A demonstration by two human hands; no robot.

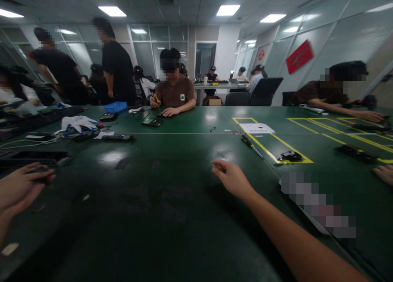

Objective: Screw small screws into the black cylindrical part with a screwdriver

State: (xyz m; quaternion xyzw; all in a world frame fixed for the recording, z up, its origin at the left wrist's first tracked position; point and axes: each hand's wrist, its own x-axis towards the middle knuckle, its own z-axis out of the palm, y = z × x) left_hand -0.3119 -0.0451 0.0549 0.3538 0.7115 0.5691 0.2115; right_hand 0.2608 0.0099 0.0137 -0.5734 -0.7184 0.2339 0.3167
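At the left edge my left hand (21, 188) is closed around a small dark object (41, 170), too blurred to name. Just beyond it lies a black open tray-like part (57, 158). My right hand (235, 179) hovers over the middle of the green table (129, 241), its fingers curled together; whatever is in them, if anything, is too small to make out. Nearest to that hand is a screwdriver (251, 145) with a yellow and black handle, lying at a slant beside a yellow tape outline (270, 150). A small black part (290, 156) sits inside the outline.
White work gloves (79, 124), a dark pen-shaped tool (118, 138) and a blue bin (115, 107) are at the back left. Opposite, a person (175, 89) works on a small board. Another person (334, 89) leans in at right. A white sheet (257, 128) lies on the table.
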